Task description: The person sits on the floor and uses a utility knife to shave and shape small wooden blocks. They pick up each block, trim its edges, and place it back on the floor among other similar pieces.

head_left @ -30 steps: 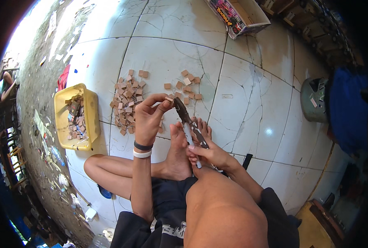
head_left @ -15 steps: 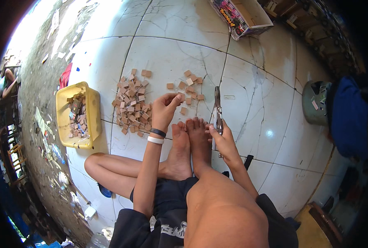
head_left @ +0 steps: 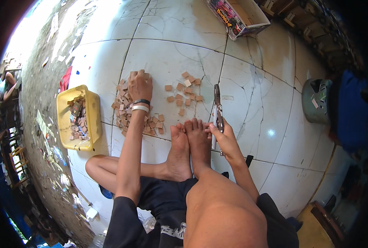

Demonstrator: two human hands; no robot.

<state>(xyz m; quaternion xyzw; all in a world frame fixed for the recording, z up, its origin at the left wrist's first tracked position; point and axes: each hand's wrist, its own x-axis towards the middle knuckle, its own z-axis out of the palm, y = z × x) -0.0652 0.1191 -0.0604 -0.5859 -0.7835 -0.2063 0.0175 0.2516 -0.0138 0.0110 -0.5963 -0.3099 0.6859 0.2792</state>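
Observation:
My left hand (head_left: 140, 87) reaches down onto the far part of a heap of small square brown blocks (head_left: 126, 108). Thin pale sticks poke out among the blocks. The fingers are bent and their tips hidden, so whether they grip a block cannot be told. To the right of the heap lies a looser group of similar blocks (head_left: 187, 101). My right hand (head_left: 225, 139) is closed around a long, narrow brown-and-white hand tool (head_left: 217, 103), held upright beside my feet; its exact kind is unclear.
A yellow plastic tub (head_left: 95, 120) with brown scraps stands left of the heap. An opened printed box (head_left: 250, 31) lies at the far right. Beside a blue cloth (head_left: 351, 111) sits a grey-green bucket (head_left: 312, 109). My bare feet (head_left: 190, 149) rest between my hands on cracked white tiles.
My left hand has moved left and away from me, from the loose group to the heap. Blocks it had covered in the loose group now show. My right hand keeps its place with the tool.

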